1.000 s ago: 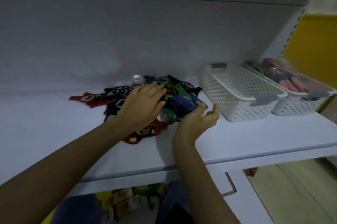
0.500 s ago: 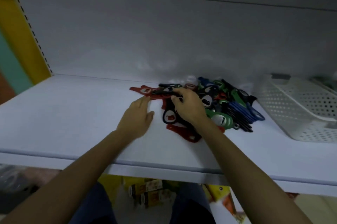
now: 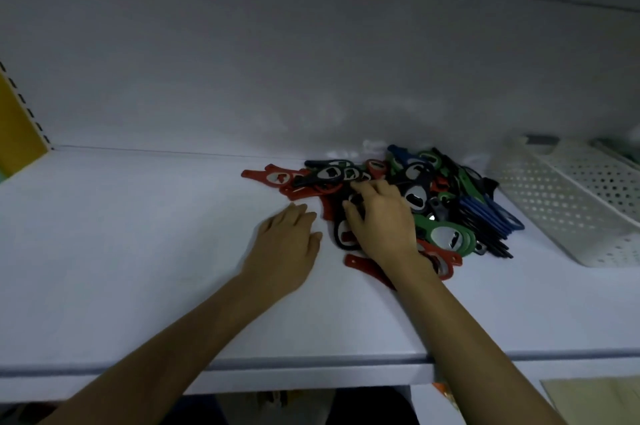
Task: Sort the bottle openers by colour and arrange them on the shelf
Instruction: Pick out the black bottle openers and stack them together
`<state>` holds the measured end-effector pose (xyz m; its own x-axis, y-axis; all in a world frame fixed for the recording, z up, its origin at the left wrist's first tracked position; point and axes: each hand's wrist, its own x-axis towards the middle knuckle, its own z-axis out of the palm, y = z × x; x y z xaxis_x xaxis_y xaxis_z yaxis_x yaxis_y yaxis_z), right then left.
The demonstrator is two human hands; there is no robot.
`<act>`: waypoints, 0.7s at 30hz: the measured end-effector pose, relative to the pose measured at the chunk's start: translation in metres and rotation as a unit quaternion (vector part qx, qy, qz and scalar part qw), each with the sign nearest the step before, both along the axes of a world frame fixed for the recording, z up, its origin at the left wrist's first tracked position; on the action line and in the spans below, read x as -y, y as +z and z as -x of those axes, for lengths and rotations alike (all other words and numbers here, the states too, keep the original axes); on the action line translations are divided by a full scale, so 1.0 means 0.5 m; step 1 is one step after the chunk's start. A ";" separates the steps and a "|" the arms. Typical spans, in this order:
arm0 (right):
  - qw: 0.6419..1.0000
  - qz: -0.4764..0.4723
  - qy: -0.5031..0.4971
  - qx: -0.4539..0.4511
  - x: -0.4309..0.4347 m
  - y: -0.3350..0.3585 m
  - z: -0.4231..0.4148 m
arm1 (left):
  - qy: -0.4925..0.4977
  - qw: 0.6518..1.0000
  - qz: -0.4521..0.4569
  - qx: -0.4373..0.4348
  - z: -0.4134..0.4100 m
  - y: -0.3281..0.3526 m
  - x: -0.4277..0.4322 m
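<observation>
On the shelf (image 3: 138, 251), the mixed pile of bottle openers (image 3: 446, 234) lies near a white basket (image 3: 561, 203). The left hand (image 3: 284, 244) rests flat, fingers straight, beside the pile, probably for support. The right hand (image 3: 381, 220) curls round a black opener (image 3: 343, 234), seemingly to pull that colour out.

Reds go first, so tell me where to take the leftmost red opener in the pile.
Likely by its narrow tail, coming from the left: the leftmost red opener lies flat, tail sticking out onto bare shelf, head against the pile. The left hand is nearest.
</observation>
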<state>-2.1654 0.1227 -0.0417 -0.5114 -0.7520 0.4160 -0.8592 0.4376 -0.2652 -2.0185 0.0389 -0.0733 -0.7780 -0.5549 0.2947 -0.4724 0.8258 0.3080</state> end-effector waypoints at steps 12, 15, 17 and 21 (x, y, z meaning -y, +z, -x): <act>0.966 0.236 0.108 0.009 0.056 0.092 0.001 | -0.043 0.848 -0.465 -0.251 0.020 0.073 0.066; 0.936 0.272 0.224 -0.014 0.074 0.073 -0.029 | -0.072 0.699 -0.662 -0.260 0.022 0.091 0.082; 0.928 0.239 0.286 -0.005 0.077 0.038 -0.053 | -0.118 0.598 -0.733 -0.302 0.011 0.088 0.092; 0.931 0.183 0.315 0.027 0.072 0.016 -0.074 | -0.094 0.579 -0.735 -0.340 0.000 0.079 0.100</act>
